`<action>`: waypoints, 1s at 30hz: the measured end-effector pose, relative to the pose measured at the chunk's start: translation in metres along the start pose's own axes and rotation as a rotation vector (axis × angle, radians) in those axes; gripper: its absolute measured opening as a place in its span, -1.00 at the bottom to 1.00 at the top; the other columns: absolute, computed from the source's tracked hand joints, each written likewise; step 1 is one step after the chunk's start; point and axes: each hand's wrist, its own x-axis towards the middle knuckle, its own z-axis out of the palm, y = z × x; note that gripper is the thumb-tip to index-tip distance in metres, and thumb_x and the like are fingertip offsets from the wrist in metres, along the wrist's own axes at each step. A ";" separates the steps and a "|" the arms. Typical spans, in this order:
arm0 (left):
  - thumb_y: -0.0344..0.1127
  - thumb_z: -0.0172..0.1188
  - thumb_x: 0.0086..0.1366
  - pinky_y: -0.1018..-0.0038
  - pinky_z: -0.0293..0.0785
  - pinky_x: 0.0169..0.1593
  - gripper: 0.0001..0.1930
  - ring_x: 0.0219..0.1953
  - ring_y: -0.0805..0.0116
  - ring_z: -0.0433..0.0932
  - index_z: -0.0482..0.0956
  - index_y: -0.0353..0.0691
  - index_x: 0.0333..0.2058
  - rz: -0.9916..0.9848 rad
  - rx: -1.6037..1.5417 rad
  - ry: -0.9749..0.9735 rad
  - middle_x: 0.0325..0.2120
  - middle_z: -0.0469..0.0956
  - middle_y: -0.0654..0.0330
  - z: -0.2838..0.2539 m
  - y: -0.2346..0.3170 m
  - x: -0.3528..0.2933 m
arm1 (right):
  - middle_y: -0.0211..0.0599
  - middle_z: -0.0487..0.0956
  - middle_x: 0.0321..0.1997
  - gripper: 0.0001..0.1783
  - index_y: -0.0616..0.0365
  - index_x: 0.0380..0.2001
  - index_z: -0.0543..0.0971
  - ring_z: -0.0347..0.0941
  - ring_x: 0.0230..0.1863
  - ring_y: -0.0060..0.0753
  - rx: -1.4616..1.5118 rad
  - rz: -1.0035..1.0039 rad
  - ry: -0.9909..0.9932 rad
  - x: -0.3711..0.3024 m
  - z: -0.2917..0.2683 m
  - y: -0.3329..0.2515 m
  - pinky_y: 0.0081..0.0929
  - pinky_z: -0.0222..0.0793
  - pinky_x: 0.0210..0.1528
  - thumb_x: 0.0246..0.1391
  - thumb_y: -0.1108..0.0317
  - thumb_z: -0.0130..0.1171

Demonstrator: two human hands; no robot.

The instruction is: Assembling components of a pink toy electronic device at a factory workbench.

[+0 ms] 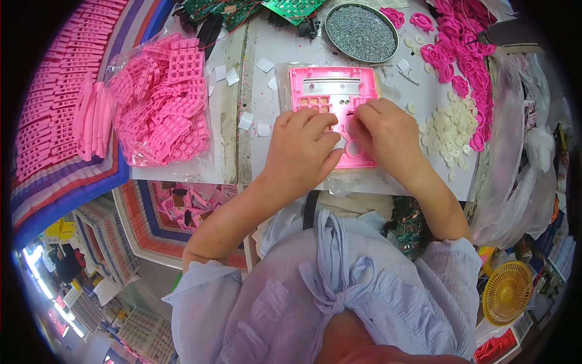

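I see both hands on the pink panel (332, 97).
Behind it, a round tray (361, 32) holds grey bits; left hand (301, 151) and right hand (385, 134) hide its lower half, and I cannot tell their grip.

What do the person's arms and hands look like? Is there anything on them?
Both hands, left hand and right hand, are bare: no gloves. No rings or watch show. The forearms are bare too, with loose, crinkly pale lilac sleeves pushed up near the elbows.
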 end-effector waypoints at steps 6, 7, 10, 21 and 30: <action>-0.28 0.35 0.11 0.17 0.42 -0.01 -0.81 -0.10 0.08 0.54 0.63 -0.17 -0.30 0.010 -0.105 -0.013 -0.17 0.59 0.16 -0.014 -0.007 0.012 | -0.17 0.59 -0.42 -0.84 0.21 -0.42 0.52 0.57 -0.32 -0.05 -0.021 0.119 -0.101 0.004 0.003 -0.008 -0.10 0.49 -0.35 0.01 0.35 0.24; -0.29 0.34 0.12 0.18 0.45 -0.05 -0.82 -0.12 0.06 0.55 0.64 -0.19 -0.30 0.013 -0.146 0.004 -0.20 0.60 0.14 -0.015 -0.013 0.019 | -0.16 0.59 -0.42 -0.84 0.21 -0.42 0.51 0.57 -0.32 -0.03 -0.023 0.128 -0.111 0.005 0.004 -0.007 -0.08 0.49 -0.35 0.01 0.35 0.23; -0.27 0.31 0.17 0.19 0.51 -0.17 -0.82 -0.25 0.02 0.58 0.63 -0.24 -0.33 -0.075 -0.069 0.014 -0.31 0.60 0.08 -0.025 -0.030 0.063 | -0.12 0.60 -0.44 -0.84 0.21 -0.43 0.50 0.57 -0.35 -0.01 -0.021 0.167 -0.137 0.008 -0.002 -0.009 -0.05 0.49 -0.36 0.01 0.35 0.22; -0.33 0.13 0.16 0.13 0.52 -0.18 -0.82 -0.27 0.09 0.68 0.72 -0.17 -0.48 0.053 0.502 -0.176 -0.39 0.69 0.00 0.055 -0.101 0.192 | -0.37 0.50 -0.51 -0.62 0.13 -0.09 0.52 0.45 -0.49 -0.48 0.397 0.189 0.123 0.011 -0.034 0.029 -0.48 0.36 -0.40 0.04 0.32 0.40; -0.24 0.19 0.19 0.14 0.49 -0.24 -0.82 -0.35 0.09 0.66 0.69 -0.15 -0.47 0.063 0.402 -0.089 -0.46 0.67 0.05 0.046 -0.086 0.193 | -0.24 0.62 -0.15 -0.35 0.30 0.23 0.38 0.57 -0.15 -0.45 0.942 0.039 0.441 0.103 -0.130 0.079 -0.49 0.51 -0.05 0.04 0.44 0.27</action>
